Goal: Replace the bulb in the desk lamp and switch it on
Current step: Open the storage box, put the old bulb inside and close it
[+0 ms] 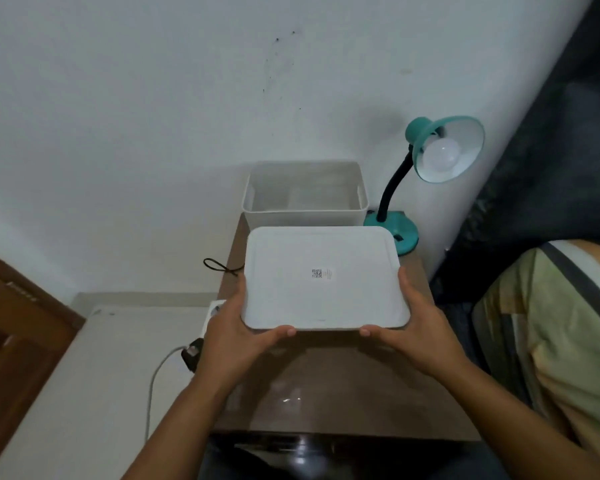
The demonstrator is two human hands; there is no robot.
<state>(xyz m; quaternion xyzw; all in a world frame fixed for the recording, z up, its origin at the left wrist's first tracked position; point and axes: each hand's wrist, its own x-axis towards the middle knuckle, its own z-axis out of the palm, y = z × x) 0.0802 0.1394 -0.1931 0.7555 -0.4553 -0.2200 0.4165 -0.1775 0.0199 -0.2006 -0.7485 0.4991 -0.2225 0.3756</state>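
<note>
**Lid Off the Bin, Old Bulb Not Yet Touched**

A person stands at a small brown table (326,375) against a white wall, with a power strip (213,315) and its grey cable on the floor at far left. The left hand (238,336) grips the near-left corner of a white lid (326,282), thumb curled over the front edge and fingers tucked beneath. The right hand (418,332) mirrors it at the near-right corner. Both hands clamp the lid firmly and hold it level, just above the tabletop. Behind it sits an open white storage bin (305,199); what it holds cannot be made out. To the right stands the teal desk lamp (430,168), its shade tilted toward the viewer with a white bulb (442,157) seated in the socket, unlit.

The step in hand appears to be setting the lid aside. Done well, it would go down flat on the near table, clear of the lamp base (395,230) and the bin's mouth, leaving both hands free and room to reach either. At far right a striped cushion (551,323) crowds the table's edge.
</note>
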